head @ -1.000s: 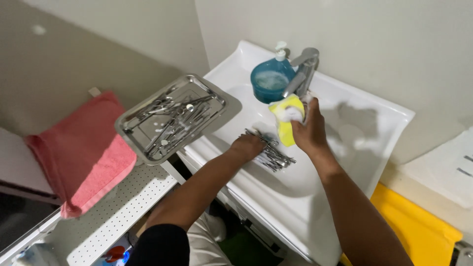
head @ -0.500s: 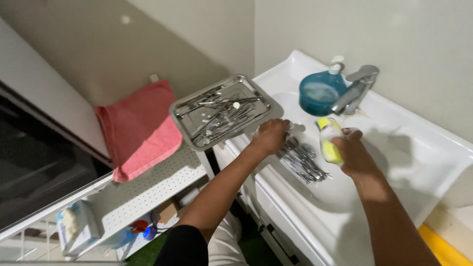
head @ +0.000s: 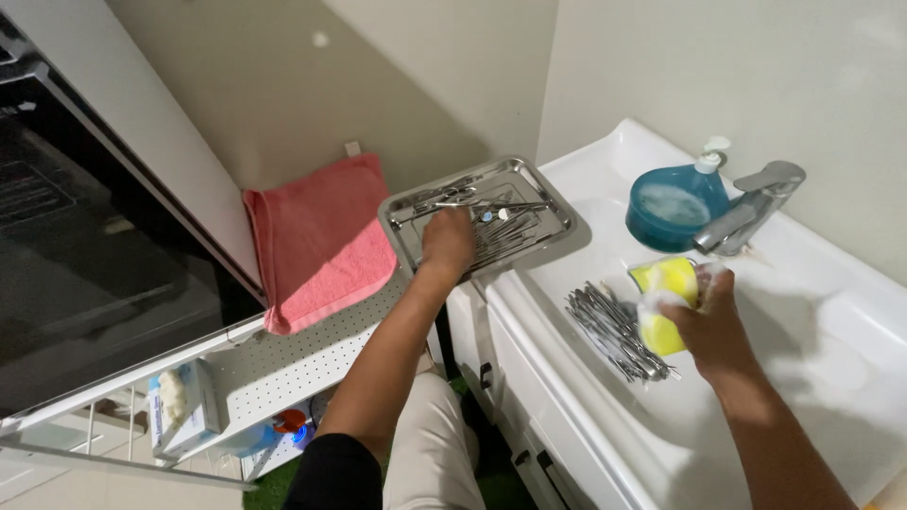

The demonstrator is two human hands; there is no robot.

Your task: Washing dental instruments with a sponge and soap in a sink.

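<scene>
Fingers [head: 442, 225] touching tray [head: 557, 203] instruments [head: 491, 212].

Yellow sponge [head: 667, 304], all soapy, sits squished in my right hand [head: 709, 326] at 3 o'clock. Steel tray [head: 557, 203] of metal instruments [head: 501, 222] lies flat at 12, my left hand [head: 447, 242] on them.

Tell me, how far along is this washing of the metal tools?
Partly done, it seems. Many metal instruments already lie in the steel tray, where the left hand rests. The right hand holds a soapy yellow sponge over the sink. A pile of instruments lies in the basin, apparently waiting.
</scene>
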